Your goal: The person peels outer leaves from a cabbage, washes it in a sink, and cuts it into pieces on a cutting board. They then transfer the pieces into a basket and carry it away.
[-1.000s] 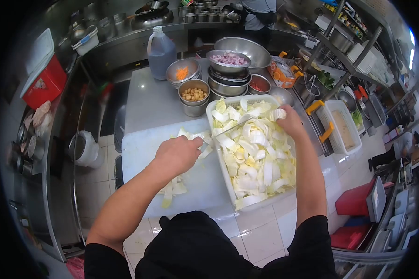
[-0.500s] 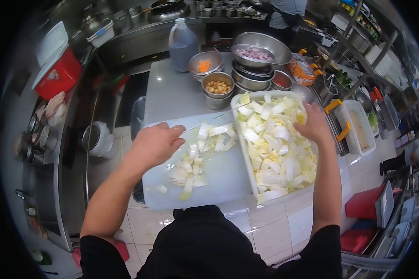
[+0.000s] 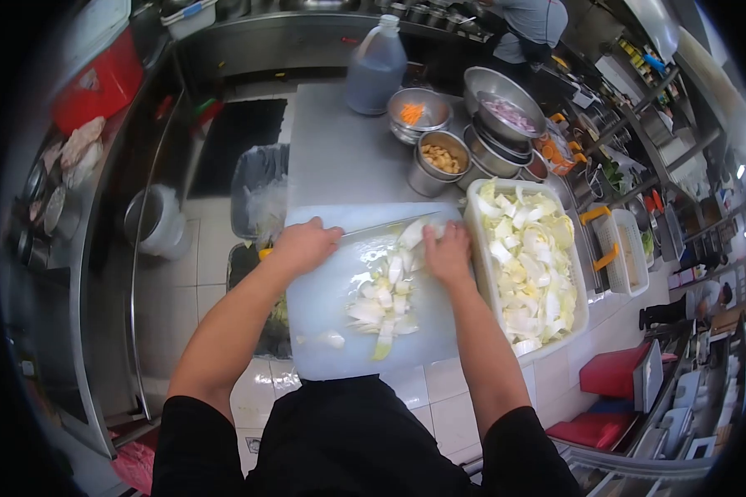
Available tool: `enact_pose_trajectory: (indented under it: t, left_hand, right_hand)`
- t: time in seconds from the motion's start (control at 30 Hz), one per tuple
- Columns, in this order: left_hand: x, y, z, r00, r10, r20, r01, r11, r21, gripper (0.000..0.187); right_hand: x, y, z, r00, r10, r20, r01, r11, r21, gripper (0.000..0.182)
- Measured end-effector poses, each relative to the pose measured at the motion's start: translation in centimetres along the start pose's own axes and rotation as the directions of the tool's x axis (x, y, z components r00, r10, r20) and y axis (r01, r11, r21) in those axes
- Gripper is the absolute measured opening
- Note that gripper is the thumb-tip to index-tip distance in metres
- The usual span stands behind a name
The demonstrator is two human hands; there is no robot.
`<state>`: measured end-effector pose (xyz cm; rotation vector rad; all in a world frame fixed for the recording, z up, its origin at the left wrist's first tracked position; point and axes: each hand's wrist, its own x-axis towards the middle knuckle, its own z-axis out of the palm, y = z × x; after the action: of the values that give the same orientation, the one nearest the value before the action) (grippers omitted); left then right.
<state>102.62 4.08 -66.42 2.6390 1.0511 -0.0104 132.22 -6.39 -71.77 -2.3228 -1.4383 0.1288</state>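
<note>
My left hand [image 3: 309,246] is closed around the handle end of a knife. Its long thin blade [image 3: 389,224] points right across the far part of a white cutting board [image 3: 323,331]. Cut pieces of pale napa cabbage [image 3: 383,300] lie in a loose strip on the board, below the blade. My right hand [image 3: 448,253] rests at the board's right side, fingers apart and bent downward, its thumb against a cabbage piece near the blade tip. Beside it, a white plastic basket [image 3: 584,319] is heaped with chopped cabbage.
Behind the board stand a jug of dark liquid [image 3: 376,70], a bowl of shredded orange vegetable [image 3: 414,113], a pot of brown chunks [image 3: 441,159] and stacked metal bowls [image 3: 493,149]. A lined bin [image 3: 261,186] is at left. Another person [image 3: 532,29] stands at the back.
My right hand has moved left from the basket's far edge onto the board, beside the cut cabbage. My left hand still holds the knife. The view has shifted, showing more of the left-side floor.
</note>
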Motion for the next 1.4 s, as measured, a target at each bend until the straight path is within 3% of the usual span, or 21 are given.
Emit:
enact_pose_trajectory:
  t: [0.03, 0.17, 0.33, 0.47, 0.57, 0.67, 0.87, 0.9, 1.0, 1.1, 1.2, 1.3, 1.4]
  left_hand:
    - [-0.2, -0.1, 0.2, 1.0, 0.022, 0.018, -0.022, 1.0, 0.001, 0.032]
    - [-2.9, -0.7, -0.4, 0.989, 0.088, 0.122, -0.093, 0.995, 0.033, 0.032]
    - [-10.2, -2.0, -1.7, 0.98, 0.104, 0.172, -0.099, 0.994, -0.037, 0.033]
    - [-17.7, -3.2, 0.0, 0.996, -0.085, 0.032, 0.09, 0.929, -0.358, 0.038]
    - [-23.2, -1.6, 1.9, 0.886, -0.361, 0.29, 0.462, 0.65, -0.603, 0.044]
    - [-26.3, 2.1, 4.0, 0.799, -0.468, 0.376, 0.568, 0.384, -0.728, 0.052]
    - [-22.9, 9.4, 6.2, 0.811, -0.435, 0.391, 0.563, 0.401, -0.722, 0.056]
    - [-21.9, 10.3, 6.4, 0.809, -0.442, 0.386, 0.563, 0.398, -0.724, 0.057]
    - [-18.6, 12.9, 6.1, 0.818, -0.436, 0.376, 0.549, 0.392, -0.738, 0.059]
    - [-16.0, 15.1, 7.0, 0.831, -0.387, 0.4, 0.526, 0.312, -0.791, 0.061]
    - [-14.3, 17.4, 7.0, 0.836, -0.44, 0.327, 0.467, 0.259, -0.846, 0.061]
    - [-14.7, 18.8, 4.8, 0.85, -0.452, 0.269, 0.431, 0.307, -0.848, 0.061]
    - [-14.5, 20.3, 0.9, 0.87, -0.443, 0.216, 0.399, 0.377, -0.835, 0.06]
  right_hand:
    - [0.2, 0.6, 0.0, 0.999, 0.048, 0.018, -0.048, 0.998, 0.034, 0.074]
    - [-4.8, 1.4, -0.4, 0.972, -0.235, -0.016, 0.235, 0.964, 0.125, 0.061]
    - [-13.6, -0.5, -3.0, 0.908, -0.399, 0.124, 0.351, 0.889, 0.293, 0.098]
    - [-17.3, -2.9, -3.6, 0.906, -0.414, 0.083, 0.372, 0.875, 0.309, 0.128]
    - [-18.8, -5.2, -1.9, 0.905, -0.418, 0.073, 0.411, 0.907, 0.091, 0.138]
    - [-18.9, -8.6, -1.3, 0.948, -0.291, 0.127, 0.297, 0.954, -0.028, 0.133]
    - [-15.4, -8.9, 0.5, 0.943, -0.332, 0.008, 0.33, 0.94, 0.082, 0.11]
    - [-14.9, -9.0, 0.1, 0.945, -0.326, -0.027, 0.327, 0.939, 0.109, 0.089]
    - [-12.9, -6.8, 2.4, 0.91, -0.364, -0.2, 0.398, 0.901, 0.171, 0.067]
    - [-10.6, -4.9, 3.0, 0.967, -0.115, -0.226, 0.206, 0.876, 0.437, 0.046]
    - [-9.4, -3.9, 3.3, 0.976, -0.024, -0.216, 0.157, 0.766, 0.624, 0.042]
    - [-8.9, -5.5, 1.8, 0.915, 0.025, -0.404, 0.269, 0.707, 0.654, 0.037]
    - [-7.9, -6.8, -3.7, 0.919, 0.052, -0.39, 0.255, 0.675, 0.693, 0.037]
